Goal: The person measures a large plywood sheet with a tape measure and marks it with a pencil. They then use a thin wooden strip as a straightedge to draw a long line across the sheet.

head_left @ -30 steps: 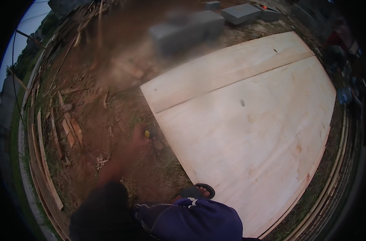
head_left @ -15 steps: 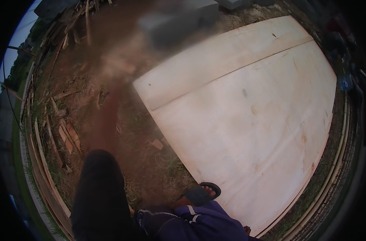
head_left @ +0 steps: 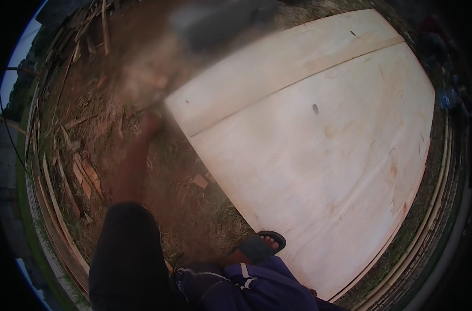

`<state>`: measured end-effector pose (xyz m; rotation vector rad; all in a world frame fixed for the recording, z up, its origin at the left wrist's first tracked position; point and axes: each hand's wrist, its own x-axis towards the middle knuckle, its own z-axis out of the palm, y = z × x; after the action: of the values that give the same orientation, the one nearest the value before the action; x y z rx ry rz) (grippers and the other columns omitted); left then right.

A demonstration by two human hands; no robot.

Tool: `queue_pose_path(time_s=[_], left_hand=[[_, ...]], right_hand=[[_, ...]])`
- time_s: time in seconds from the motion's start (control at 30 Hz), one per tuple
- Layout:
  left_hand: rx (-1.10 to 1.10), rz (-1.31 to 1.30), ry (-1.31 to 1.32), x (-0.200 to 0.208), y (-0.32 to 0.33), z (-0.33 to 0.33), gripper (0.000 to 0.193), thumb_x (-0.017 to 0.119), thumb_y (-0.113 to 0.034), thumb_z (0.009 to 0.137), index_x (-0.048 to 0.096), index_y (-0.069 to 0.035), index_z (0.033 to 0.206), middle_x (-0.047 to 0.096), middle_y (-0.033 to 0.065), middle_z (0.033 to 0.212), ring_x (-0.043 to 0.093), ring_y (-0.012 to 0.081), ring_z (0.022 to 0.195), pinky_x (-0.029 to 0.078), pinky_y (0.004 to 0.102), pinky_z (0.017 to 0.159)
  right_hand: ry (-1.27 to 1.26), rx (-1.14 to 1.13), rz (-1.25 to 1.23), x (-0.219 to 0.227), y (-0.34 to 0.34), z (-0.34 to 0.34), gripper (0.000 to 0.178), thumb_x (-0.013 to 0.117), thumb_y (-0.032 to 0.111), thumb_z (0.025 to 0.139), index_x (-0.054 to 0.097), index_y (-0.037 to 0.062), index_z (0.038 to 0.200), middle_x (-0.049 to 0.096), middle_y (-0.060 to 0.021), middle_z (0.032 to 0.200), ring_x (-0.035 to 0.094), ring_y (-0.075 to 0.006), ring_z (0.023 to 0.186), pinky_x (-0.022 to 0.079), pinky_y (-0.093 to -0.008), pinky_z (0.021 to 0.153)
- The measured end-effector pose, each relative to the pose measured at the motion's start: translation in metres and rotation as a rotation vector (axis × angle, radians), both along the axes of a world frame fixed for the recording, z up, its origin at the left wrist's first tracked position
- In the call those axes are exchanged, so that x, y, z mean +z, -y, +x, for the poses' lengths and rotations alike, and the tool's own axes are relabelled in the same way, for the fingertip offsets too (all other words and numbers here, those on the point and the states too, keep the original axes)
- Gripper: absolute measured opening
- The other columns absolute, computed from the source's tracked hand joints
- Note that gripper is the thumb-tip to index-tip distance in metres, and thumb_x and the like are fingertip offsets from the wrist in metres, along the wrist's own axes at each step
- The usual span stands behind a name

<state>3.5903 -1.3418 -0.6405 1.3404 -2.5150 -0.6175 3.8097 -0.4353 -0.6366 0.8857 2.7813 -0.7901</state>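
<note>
A large pale plywood sheet point(head_left: 298, 155) lies on the ground, with a seam running across its far part. My left arm reaches forward in a dark sleeve point(head_left: 124, 243) and ends beside the sheet's left corner. There my left hand point(head_left: 152, 120) is smeared and dim. Its fingers cannot be made out, nor whether it touches the board. Close to my purple shorts point(head_left: 241, 285), a small brown bit of my right hand point(head_left: 312, 293) shows at the sheet's near edge, the rest hidden. My foot in a dark sandal point(head_left: 269, 242) rests on the sheet's left edge.
Wood scraps point(head_left: 86, 171) lie on the earth to the left, and long planks point(head_left: 54, 223) run beyond them. A blurred grey block point(head_left: 220, 26) stands past the far edge. Long poles point(head_left: 438, 192) run along the right, near a clear bottle point(head_left: 446, 97).
The sheet and ground sit slightly higher in the picture. My left forearm shows more distinctly, its hand by the sheet's corner. My foot stays on the sheet.
</note>
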Motion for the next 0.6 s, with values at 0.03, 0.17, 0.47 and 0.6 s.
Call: queue_pose_path(time_s=[0.03,0.17,0.47,0.6], left_hand=[[-0.021,0.003,0.008,0.004,-0.003,0.005,0.055,0.086,-0.023,0.068,0.062,0.002,0.111,0.067,0.0192,0.107,0.066,0.0319,0.100,0.052,0.0430,0.086],[-0.172,0.000,0.017,0.020,-0.038,0.009,0.048,0.081,-0.024,0.079,0.060,0.001,0.114,0.065,0.0208,0.112,0.064,0.0349,0.103,0.051,0.0442,0.089],[-0.696,-0.298,0.082,0.003,-0.152,-0.051,0.075,0.073,-0.041,0.089,0.044,-0.002,0.146,0.050,0.0231,0.146,0.047,0.0393,0.135,0.041,0.0506,0.109],[-0.540,-0.098,0.302,-0.010,-0.163,-0.088,0.083,0.063,-0.053,0.093,0.034,-0.005,0.153,0.035,0.0226,0.158,0.034,0.0369,0.146,0.034,0.0522,0.114]], right_hand=[[0.003,0.010,-0.005,-0.001,-0.001,0.000,0.023,0.058,0.016,0.102,0.061,0.0002,0.117,0.064,-0.0130,0.095,0.062,-0.0224,0.088,0.052,-0.0360,0.077],[-0.007,0.017,0.002,0.000,-0.009,0.011,0.022,0.058,0.016,0.102,0.061,0.0005,0.116,0.064,-0.0125,0.093,0.062,-0.0219,0.086,0.052,-0.0358,0.076],[-0.096,0.078,-0.013,-0.009,-0.034,0.035,0.020,0.059,0.015,0.101,0.062,0.0010,0.114,0.064,-0.0113,0.089,0.062,-0.0207,0.082,0.053,-0.0354,0.073],[-0.204,0.141,-0.028,-0.036,-0.068,0.076,0.019,0.059,0.015,0.101,0.063,0.0012,0.113,0.064,-0.0108,0.088,0.063,-0.0202,0.080,0.053,-0.0351,0.072]])
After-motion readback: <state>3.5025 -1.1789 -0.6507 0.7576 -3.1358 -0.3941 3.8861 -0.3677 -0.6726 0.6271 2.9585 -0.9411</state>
